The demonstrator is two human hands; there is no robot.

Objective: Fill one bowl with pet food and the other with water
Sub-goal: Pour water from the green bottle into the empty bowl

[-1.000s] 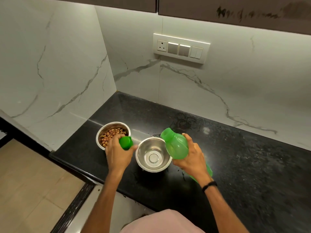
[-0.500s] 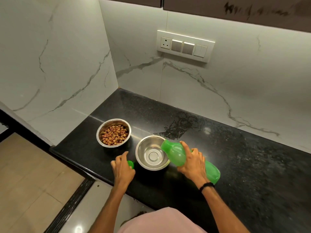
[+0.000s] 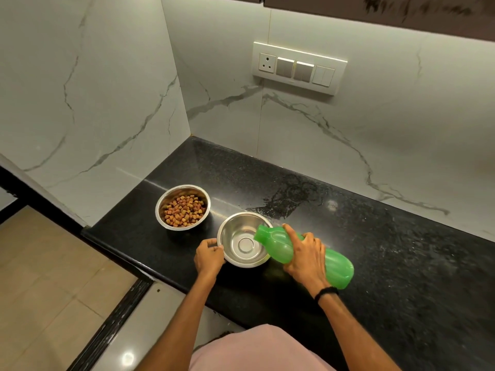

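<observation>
The person wears a pale pink garment (image 3: 257, 349), plain and smooth, seen low at the front. The left forearm (image 3: 187, 311) and right forearm (image 3: 351, 328) are bare along all that shows. A thin black band (image 3: 326, 291), snug and unmarked, circles the wrist just behind the right grip (image 3: 305, 259).

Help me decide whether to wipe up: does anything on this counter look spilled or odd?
Yes. A wet streaky patch lies on the black counter just behind the empty bowl, toward the wall; it looks like spilled water. The kibble bowl and the tilted green bottle in the right hand look normal.
</observation>
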